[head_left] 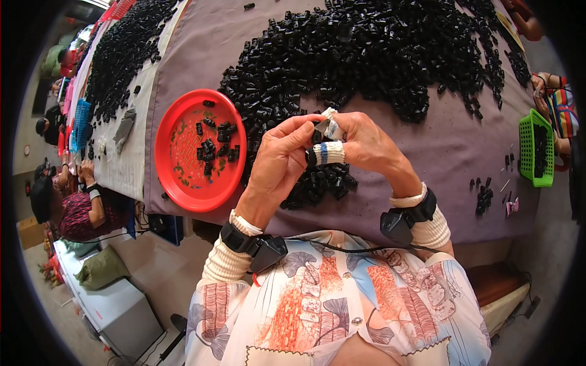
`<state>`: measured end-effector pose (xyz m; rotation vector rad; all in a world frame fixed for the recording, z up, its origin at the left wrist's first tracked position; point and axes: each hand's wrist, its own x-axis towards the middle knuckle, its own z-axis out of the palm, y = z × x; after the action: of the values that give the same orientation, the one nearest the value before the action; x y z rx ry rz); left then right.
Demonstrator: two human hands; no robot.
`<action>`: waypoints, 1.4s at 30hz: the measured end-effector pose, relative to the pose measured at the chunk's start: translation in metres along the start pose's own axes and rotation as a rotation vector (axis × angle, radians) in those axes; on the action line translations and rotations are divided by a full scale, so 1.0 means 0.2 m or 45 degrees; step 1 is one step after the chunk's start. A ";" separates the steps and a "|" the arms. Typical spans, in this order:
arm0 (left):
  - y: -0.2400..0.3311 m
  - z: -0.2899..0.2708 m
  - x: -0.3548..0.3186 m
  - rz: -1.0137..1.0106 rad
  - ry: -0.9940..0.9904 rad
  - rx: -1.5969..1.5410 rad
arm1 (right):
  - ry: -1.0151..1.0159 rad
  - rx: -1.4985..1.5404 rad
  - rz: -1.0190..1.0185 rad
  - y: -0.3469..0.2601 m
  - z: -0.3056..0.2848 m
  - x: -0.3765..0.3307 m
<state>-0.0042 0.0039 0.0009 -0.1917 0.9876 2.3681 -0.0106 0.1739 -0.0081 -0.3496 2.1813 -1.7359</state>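
My hands meet over the near edge of a heap of small black plastic parts (366, 49). The fingers of my left hand (281, 149) are pinched on a small black plastic part, mostly hidden behind them. Close against it, my right hand (372, 140) is closed, with white knitted covers on its thumb and a finger. A thin grey blade-like piece (321, 125) shows between its fingertips; its full shape is hidden. Below my hands lies a smaller pile of black parts (320, 185). To the left is a red round tray (168, 186) with several black parts in it.
A mauve cloth (415, 165) covers the table. At the right edge stands a green basket (526, 137) of black parts, near another person's arm. A few parts (484, 196) lie loose nearby. On the left, other people sit along a table with another black heap (122, 61).
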 end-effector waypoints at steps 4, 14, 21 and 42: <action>-0.01 -0.01 0.00 0.006 -0.006 0.015 | -0.011 0.014 0.022 0.00 0.00 -0.01; 0.00 -0.02 0.00 0.015 -0.092 -0.229 | 0.100 0.169 0.040 -0.03 0.03 0.00; 0.00 -0.02 -0.01 0.123 0.114 0.042 | 0.092 0.132 -0.039 -0.02 0.07 0.01; 0.03 -0.06 -0.05 0.115 0.038 0.043 | -0.019 -0.040 -0.038 -0.09 0.07 0.04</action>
<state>-0.0004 -0.0114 -0.0003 -0.1736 1.0704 2.4345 -0.0121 0.1544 0.0052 -0.4035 2.2054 -1.7107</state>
